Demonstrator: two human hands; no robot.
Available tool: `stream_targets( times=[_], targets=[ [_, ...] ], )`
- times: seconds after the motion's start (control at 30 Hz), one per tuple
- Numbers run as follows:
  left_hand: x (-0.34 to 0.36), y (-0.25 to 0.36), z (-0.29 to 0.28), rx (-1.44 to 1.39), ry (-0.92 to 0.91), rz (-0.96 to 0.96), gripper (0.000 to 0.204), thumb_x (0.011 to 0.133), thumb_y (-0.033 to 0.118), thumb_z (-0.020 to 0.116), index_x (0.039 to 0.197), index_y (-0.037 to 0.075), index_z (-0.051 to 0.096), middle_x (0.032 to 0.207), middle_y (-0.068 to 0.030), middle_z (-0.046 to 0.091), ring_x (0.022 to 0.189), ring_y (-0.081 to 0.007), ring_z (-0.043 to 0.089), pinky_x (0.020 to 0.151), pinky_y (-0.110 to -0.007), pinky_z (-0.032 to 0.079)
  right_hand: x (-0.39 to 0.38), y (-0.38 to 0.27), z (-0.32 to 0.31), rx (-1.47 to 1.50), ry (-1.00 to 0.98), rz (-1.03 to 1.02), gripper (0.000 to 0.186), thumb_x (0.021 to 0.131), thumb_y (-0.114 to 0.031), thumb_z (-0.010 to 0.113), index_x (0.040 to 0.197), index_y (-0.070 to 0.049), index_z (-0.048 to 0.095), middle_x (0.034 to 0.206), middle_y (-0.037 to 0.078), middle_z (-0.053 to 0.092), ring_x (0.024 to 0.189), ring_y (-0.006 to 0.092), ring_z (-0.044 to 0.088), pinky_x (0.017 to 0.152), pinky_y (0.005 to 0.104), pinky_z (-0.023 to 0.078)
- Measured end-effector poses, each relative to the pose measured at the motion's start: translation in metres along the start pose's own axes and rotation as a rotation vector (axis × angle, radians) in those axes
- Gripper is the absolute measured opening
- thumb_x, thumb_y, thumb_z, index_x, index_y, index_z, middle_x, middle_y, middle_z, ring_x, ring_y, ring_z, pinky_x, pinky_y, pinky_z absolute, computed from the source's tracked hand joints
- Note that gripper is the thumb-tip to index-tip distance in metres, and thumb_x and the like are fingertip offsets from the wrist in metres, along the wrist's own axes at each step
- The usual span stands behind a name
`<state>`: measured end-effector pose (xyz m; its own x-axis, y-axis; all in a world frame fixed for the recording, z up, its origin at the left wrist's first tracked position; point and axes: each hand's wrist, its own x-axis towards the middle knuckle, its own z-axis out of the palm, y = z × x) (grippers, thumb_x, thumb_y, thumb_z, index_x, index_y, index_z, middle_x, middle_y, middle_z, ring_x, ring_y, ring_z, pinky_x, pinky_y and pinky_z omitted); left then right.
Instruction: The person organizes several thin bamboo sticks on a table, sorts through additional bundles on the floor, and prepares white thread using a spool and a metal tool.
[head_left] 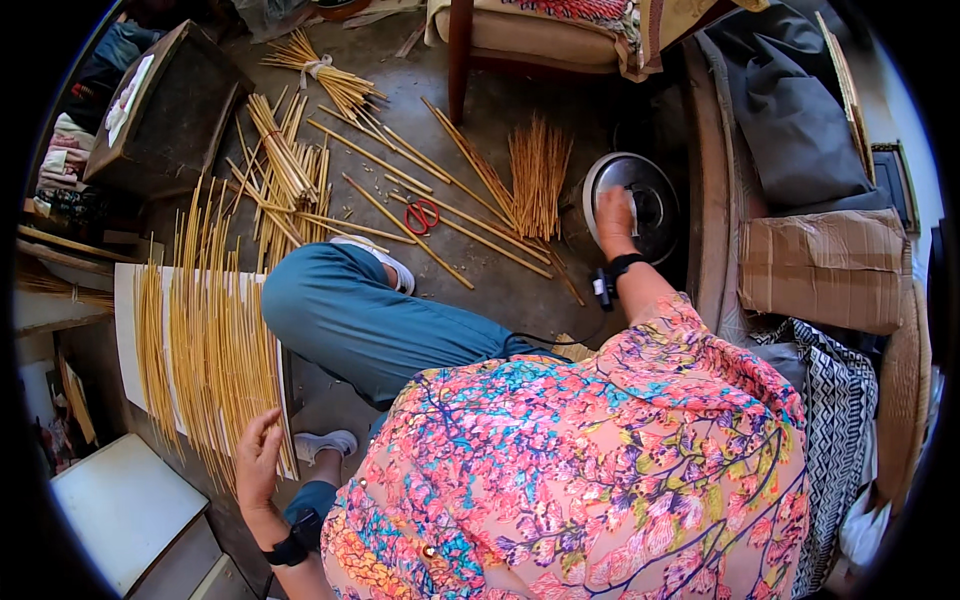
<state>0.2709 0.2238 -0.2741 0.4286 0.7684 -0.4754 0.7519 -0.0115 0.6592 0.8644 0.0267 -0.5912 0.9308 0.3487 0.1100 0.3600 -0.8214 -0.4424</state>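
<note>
My left hand (259,458) is at the lower left with its fingers loosely apart, holding nothing I can see. It hovers by the lower right edge of a row of thin yellow stalks (205,330), spread side by side over a white board (130,345). My right hand (614,216) is over the shiny lid of a round metal pot (655,205) at the right. Its fingers look curled together and slightly blurred, with a pale bit beside them that I cannot make out. A wristband shows on each wrist.
Red-handled scissors (422,216) lie on the floor among loose sticks (485,222). Tied stick bundles (325,75) lie farther back, and brown brush-like stalks (540,175) stand beside the pot. A dark wooden box (170,105), a white cabinet (130,510) and a cardboard piece (822,268) flank me.
</note>
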Motion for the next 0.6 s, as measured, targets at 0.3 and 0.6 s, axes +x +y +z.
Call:
stream_targets(
  times=[0.3, 0.6],
  targets=[
    [-0.036, -0.089, 0.031, 0.006, -0.006, 0.044, 0.032, 0.087, 0.023, 0.057, 0.109, 0.001, 0.058, 0.101, -0.0119, 0.061, 0.093, -0.0205, 0.058, 0.081, -0.030, 0.045, -0.041, 0.072, -0.093, -0.329, -0.178, 0.103, 0.024, 0.090, -0.017, 0.037, 0.103, -0.005, 0.053, 0.100, 0.024, 0.060, 0.090, 0.0404, 0.058, 0.076, 0.0483, 0.047],
    [-0.063, -0.133, 0.084, -0.063, 0.038, -0.062, 0.035, 0.087, 0.030, 0.054, 0.110, 0.003, 0.058, 0.103, -0.0125, 0.063, 0.097, -0.0251, 0.059, 0.084, -0.033, 0.045, -0.038, 0.086, -0.079, -0.474, -0.199, -0.117, 0.020, 0.087, -0.010, 0.040, 0.094, 0.001, 0.055, 0.092, 0.027, 0.061, 0.087, 0.0430, 0.059, 0.072, 0.0493, 0.047]
  ],
)
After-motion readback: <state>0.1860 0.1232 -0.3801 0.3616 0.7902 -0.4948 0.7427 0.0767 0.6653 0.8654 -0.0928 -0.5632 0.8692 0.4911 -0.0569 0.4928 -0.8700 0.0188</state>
